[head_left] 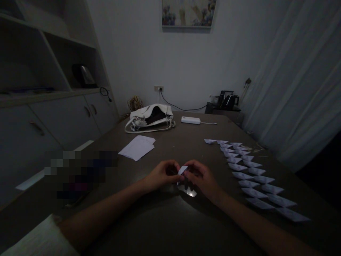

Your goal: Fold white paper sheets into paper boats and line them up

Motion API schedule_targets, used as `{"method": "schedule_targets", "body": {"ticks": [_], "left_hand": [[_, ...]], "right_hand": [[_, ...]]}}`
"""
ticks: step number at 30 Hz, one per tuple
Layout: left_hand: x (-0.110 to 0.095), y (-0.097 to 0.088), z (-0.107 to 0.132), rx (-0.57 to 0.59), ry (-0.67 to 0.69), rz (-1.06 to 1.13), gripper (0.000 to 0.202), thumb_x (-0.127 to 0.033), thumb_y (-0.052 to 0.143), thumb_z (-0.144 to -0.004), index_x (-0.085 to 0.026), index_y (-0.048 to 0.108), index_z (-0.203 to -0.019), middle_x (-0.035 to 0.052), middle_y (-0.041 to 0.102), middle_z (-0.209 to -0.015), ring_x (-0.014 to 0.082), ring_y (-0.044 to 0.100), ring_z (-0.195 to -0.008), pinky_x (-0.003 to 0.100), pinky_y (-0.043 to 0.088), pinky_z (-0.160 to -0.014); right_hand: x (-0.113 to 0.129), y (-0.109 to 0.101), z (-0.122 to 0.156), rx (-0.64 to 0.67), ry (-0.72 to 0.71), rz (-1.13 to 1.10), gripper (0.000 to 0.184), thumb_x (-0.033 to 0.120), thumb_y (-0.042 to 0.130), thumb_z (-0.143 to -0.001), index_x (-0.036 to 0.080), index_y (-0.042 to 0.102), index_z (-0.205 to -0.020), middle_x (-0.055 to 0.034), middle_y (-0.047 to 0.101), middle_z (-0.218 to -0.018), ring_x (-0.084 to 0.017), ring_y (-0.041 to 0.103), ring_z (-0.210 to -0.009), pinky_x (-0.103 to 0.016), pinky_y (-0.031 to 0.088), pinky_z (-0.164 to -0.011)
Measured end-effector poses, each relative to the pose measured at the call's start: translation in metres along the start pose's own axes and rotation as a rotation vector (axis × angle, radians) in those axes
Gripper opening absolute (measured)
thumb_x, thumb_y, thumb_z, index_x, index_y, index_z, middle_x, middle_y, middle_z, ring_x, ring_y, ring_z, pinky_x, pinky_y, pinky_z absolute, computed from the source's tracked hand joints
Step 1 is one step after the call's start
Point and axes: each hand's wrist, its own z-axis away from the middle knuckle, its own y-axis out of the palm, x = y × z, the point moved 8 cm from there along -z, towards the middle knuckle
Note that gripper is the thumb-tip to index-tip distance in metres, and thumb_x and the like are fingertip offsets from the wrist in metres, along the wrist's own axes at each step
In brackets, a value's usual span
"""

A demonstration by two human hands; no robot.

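Observation:
A small folded piece of white paper [182, 170] is pinched between both hands, just above the middle of the table. My left hand [163, 174] grips its left side with thumb and fingertips. From the right, my right hand [199, 176] holds the other side, its fingers curled and partly hiding the paper. Several folded paper boats [249, 184] stand in two rows on the right of the table. A loose stack of white paper sheets [137, 147] lies beyond my left hand.
At the table's far side are an open white handbag [151, 119] and a white power bank [190, 120] with a short cable. A blurred, pixelated patch covers something on the left. Black kettles [230, 101] stand behind the table's far right corner.

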Motion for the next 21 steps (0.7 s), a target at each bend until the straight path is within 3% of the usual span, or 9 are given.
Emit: {"method": "schedule_targets", "body": {"ticks": [14, 21], "left_hand": [[-0.002, 0.001, 0.002, -0.019, -0.048, -0.002, 0.027, -0.029, 0.074, -0.067, -0.012, 0.058, -0.08, 0.0011, 0.061, -0.072, 0.0117, 0.057, -0.066, 0.025, 0.042, -0.065], [0.001, -0.004, -0.001, -0.068, -0.058, 0.028, 0.033, -0.036, 0.074, -0.065, -0.012, 0.057, -0.08, 0.0009, 0.06, -0.072, 0.0111, 0.056, -0.063, 0.025, 0.042, -0.063]], "right_hand": [[0.005, -0.004, 0.004, -0.091, -0.077, 0.057, 0.018, 0.033, 0.061, -0.079, 0.02, 0.05, -0.081, 0.0004, 0.056, -0.076, -0.011, 0.054, -0.063, -0.021, 0.044, -0.055], [0.032, -0.004, 0.013, -0.152, -0.304, 0.354, 0.003, 0.022, 0.059, -0.081, 0.019, 0.057, -0.08, -0.0003, 0.058, -0.073, -0.011, 0.053, -0.061, -0.021, 0.041, -0.053]]}}
